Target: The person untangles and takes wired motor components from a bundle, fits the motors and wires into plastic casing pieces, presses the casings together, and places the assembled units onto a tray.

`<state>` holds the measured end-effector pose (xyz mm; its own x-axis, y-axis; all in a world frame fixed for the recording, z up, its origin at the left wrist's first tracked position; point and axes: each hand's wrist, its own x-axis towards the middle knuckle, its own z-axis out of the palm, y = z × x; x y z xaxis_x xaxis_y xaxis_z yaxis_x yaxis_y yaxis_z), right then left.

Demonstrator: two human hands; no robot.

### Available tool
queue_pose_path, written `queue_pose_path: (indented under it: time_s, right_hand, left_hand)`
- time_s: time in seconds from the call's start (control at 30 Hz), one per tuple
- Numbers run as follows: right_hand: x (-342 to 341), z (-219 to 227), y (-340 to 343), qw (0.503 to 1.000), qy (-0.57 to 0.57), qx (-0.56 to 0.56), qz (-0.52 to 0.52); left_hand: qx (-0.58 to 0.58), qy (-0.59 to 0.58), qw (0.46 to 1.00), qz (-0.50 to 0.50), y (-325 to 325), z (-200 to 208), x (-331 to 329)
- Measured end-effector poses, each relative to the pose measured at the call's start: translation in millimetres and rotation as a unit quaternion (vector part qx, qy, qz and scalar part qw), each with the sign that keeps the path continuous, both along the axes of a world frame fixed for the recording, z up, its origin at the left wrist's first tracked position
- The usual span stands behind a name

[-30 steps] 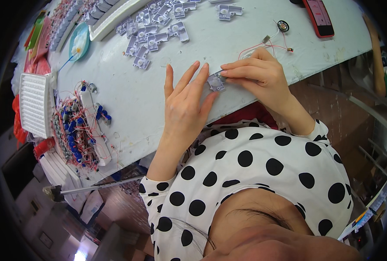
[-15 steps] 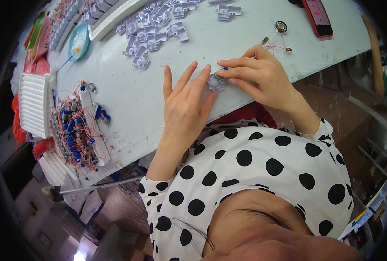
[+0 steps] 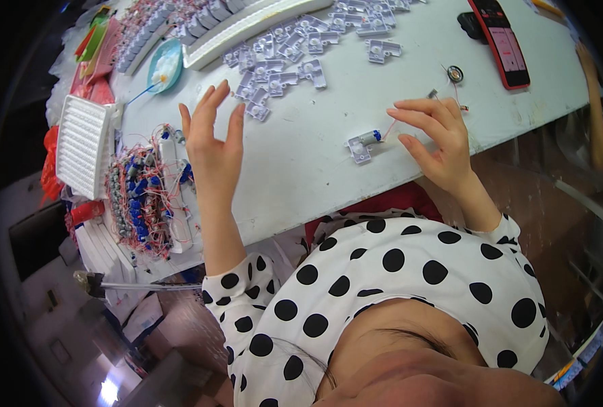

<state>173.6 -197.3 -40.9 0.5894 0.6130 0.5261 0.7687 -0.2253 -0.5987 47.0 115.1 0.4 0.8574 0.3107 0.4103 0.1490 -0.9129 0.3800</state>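
A pale grey plastic housing (image 3: pixel 360 154) lies on the table in front of me. In it rests a small silvery motor (image 3: pixel 365 139) with a blue end, from which thin red wires lead toward a small round black speaker (image 3: pixel 455 73). My right hand (image 3: pixel 440 144) hovers just right of the motor, thumb and fingers apart, its fingertips near the wires. Raised over the table to the left is my left hand (image 3: pixel 215 146), fingers spread and holding nothing. Beyond it, loose grey housings (image 3: pixel 282 80) lie in a scattered pile.
To the left sit a bundle of blue-ended motors with red wires (image 3: pixel 139 197) and a white ribbed tray (image 3: pixel 83 146). A light-blue bowl (image 3: pixel 153 68) of white paste holds a thin stick. A red-cased phone (image 3: pixel 507 47) stands far right; another person's arm (image 3: pixel 590 102) shows beyond.
Both hands have come away from the housing, which now lies uncovered with the motor in it. My left hand moved left; my right hand shifted right and opened.
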Motion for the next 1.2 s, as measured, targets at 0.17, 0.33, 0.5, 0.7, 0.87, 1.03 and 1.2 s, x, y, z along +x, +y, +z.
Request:
queue_pose_path:
  time_s: [0.17, 0.33, 0.5, 0.7, 0.87, 1.03, 1.2]
  right_hand:
    - [-5, 5, 8, 0.999, -0.046, 0.023, 0.006]
    - [-6, 1, 11, 0.999, -0.043, -0.005, 0.002]
    - [-9, 0, 6, 0.999, -0.043, -0.008, -0.003]
    - [-10, -3, 6, 0.999, -0.044, -0.01, -0.007]
    - [-9, -3, 5, 0.999, -0.039, 0.002, -0.009]
    - [-10, -3, 1, 0.999, -0.048, 0.011, -0.003]
    - [-11, -2, 0, 0.999, -0.045, -0.001, -0.011]
  left_hand:
    - [0.078, -0.015, 0.996, 0.046, 71, 14, 22]
    - [0.18, 0.025, 0.978, 0.102, 129, 4, 36]
    - [0.2, 0.068, 0.968, 0.135, 153, -1, 66]
    - [0.145, -0.013, 0.986, 0.076, 145, -2, 115]
    - [0.121, -0.054, 0.977, 0.166, 183, 25, 119]
    - [0.122, -0.008, 0.959, 0.257, 229, 63, 97]
    - [0.122, 0.005, 0.971, 0.203, 199, 49, 90]
